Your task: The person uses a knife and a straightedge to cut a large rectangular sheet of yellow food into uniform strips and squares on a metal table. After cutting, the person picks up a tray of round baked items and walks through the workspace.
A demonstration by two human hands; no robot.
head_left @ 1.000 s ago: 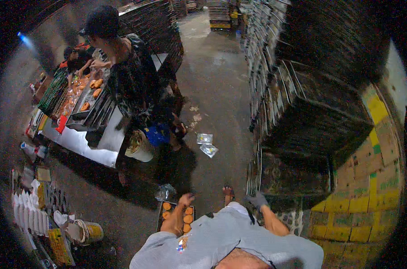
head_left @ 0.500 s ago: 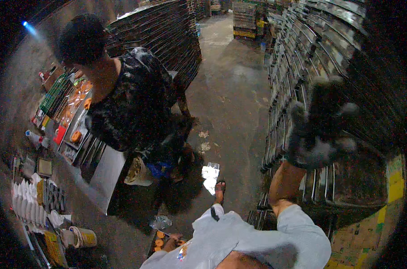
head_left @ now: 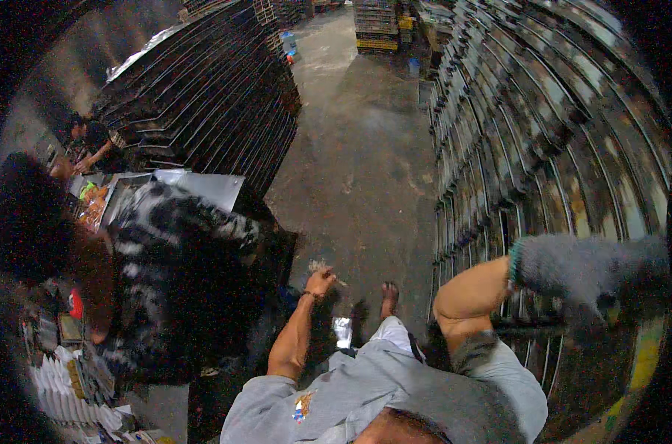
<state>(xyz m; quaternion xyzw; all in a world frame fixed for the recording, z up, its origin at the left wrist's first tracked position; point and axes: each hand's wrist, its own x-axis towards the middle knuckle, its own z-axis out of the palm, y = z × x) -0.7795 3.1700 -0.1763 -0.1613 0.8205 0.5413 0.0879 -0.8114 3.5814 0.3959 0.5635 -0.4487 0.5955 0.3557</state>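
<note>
My right hand point(head_left: 591, 270), in a grey fuzzy glove, is at 3 o'clock against the edge-on stack of dark trays point(head_left: 513, 148). The glove is smeared by motion, so I cannot tell whether its fingers have closed on a tray lip or only rest there. My left hand point(head_left: 320, 283) is bare with a wristband. It hangs at 6 o'clock above the concrete floor point(head_left: 365, 170), fingers loosely half-curled and released, with nothing confirmed in them. A second ago both hands were low over a floor tray of round orange pieces. That tray is now out of view, and the right arm has come up and bent toward the stack, so I judge the work has moved from the floor tray to the racked trays. The trays in that stack are seen only by their rims and their contents cannot be read. A second tray stack point(head_left: 203, 96) stands at 11 o'clock, likewise edge-on. A co-worker point(head_left: 180, 281) in a black-and-white patterned top fills 8 to 9 o'clock, nearer than before. Beyond them a metal table point(head_left: 203, 185) carries trays of orange pieces point(head_left: 92, 211). Stacked white cartons point(head_left: 58, 381) sit at 7 o'clock.
</note>
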